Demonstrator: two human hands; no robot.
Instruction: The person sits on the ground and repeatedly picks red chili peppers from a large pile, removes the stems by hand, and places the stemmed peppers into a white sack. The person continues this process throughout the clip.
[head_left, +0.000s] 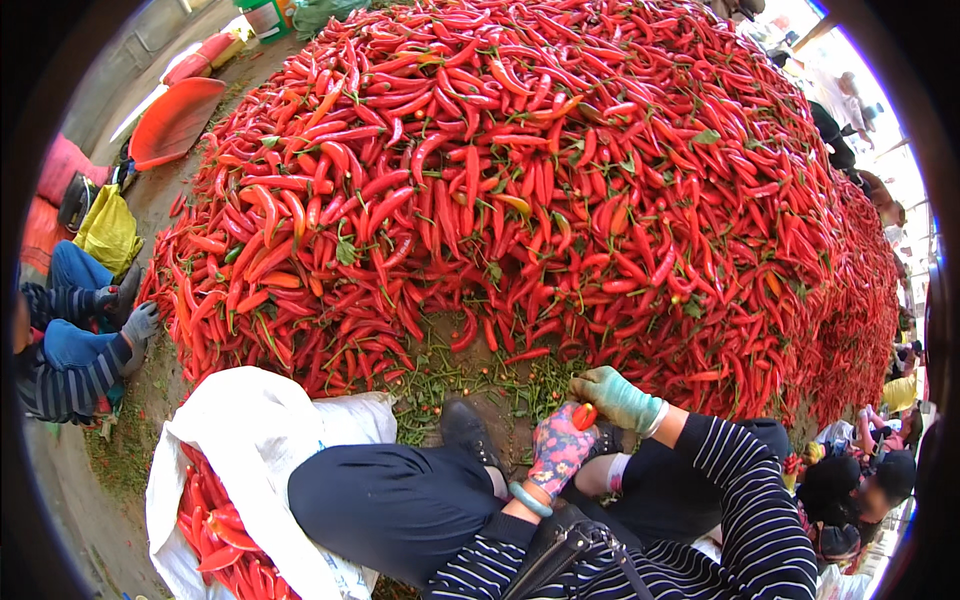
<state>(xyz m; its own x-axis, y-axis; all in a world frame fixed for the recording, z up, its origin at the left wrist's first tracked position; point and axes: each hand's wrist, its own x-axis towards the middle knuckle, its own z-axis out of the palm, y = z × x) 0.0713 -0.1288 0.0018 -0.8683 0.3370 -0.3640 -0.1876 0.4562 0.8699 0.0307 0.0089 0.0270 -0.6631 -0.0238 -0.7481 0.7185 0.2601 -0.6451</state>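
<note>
My left hand (561, 451), in a pink floral glove with a pale bangle at the wrist, is closed around a red chili pepper (584, 416). Only one end of that pepper shows above the fingers. Just above it is my right hand (621, 400) in a teal-green glove, its fingers curled; whether they pinch a stem cannot be made out. Before me rises a large heap of red chili peppers (525, 195), some with green stems and leaves. Green stems and leaf scraps (431, 386) litter the ground between the heap and my shoes.
A white woven sack (247, 420) holding red peppers stands beside my left knee. At far left sits a person with a grey glove (141, 322), near a red scoop (176, 124) and a yellow bag (109, 229). Other people (862, 487) sit along the heap's right side.
</note>
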